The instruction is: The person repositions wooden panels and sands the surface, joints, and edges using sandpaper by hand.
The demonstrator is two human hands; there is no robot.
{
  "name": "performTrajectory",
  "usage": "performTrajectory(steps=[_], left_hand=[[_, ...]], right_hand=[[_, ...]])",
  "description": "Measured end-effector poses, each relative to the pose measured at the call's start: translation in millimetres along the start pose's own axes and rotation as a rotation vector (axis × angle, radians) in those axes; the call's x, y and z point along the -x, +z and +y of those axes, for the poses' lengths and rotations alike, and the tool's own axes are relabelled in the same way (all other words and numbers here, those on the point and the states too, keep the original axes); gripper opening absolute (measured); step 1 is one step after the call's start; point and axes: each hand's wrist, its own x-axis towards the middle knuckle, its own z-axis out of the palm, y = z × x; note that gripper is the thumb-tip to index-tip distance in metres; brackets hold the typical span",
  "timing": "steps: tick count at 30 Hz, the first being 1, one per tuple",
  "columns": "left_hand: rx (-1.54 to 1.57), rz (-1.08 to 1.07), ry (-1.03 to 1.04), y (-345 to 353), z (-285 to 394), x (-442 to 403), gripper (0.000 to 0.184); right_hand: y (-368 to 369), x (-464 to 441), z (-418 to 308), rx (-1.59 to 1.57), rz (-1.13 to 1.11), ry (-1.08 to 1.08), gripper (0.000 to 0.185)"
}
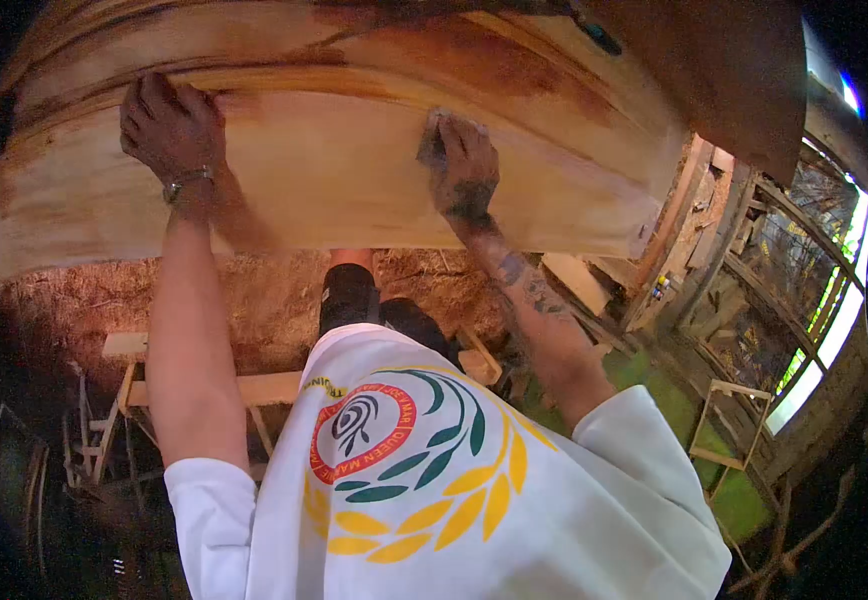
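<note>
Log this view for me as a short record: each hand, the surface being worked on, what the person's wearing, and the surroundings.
Left hand: left hand at the pale wooden panel's upper part, fingers curled; whether it grips anything is unclear
Right hand: right hand holding a small dark block against the panel
Surface: broad pale wood, with darker brown streaked wood above
Wearing: white shirt with green and yellow leaf print; metallic band on left wrist
Surroundings: plank below, open wooden frame at lower right
</note>
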Motion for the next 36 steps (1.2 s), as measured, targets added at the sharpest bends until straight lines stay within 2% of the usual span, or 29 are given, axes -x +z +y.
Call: performTrajectory(steps=[2,5,9,14,17,20,23,26,29,32,36], left_hand=[[-0.008,-0.05,-0.003,2.2,-1.4,-1.2,0.05],[-0.014,0.048,-0.025,2.4,6.5,1.9,0.049],[0.011,0.013,-0.032,4.7,1.8,-0.9,0.049],[0.053,-0.027,-0.036,3.7,-1.8,-1.0,0.051],[-0.044,0.161,0.066,-9.0,11.2,-3.1,0.04],[-0.063,0.166,0.072,0.2,2.6,-2.2,0.04],[-0.105,0.185,0.085,-11.1,16.6,-1.9,0.04],[-0.002,-0.009,-0.018,7.1,-4.8,0.6,0.054],[0.005,-0.005,-0.042,8.5,-4.0,-0.3,0.052],[0.021,-0.014,-0.038,-4.7,5.2,0.4,0.052],[-0.061,0.021,-0.011,4.7,1.9,3.5,0.049]], right_hand=[[-7.0,3.0,2.0,-0.015,0.01,-0.012,0.056],[-13.0,9.9,6.4,-0.029,-0.03,0.006,0.056],[-23.0,9.2,3.1,0.021,-0.169,0.068,0.054],[-49.7,0.5,3.6,-0.069,-0.275,0.164,0.05],[-45.6,-21.1,19.0,0.046,-0.069,0.157,0.044],[-34.4,-33.4,10.2,-0.089,-0.081,0.314,0.038],[-32.1,-38.8,-8.0,-0.016,-0.209,0.23,0.036],[-42.3,-23.6,-14.6,-0.111,-0.179,0.1,0.04],[-41.0,-16.0,0.6,-0.089,-0.297,0.017,0.044],[-48.1,-27.5,3.1,0.166,-0.041,-0.007,0.048],[-31.4,-10.1,16.3,0.091,-0.116,-0.013,0.053]])
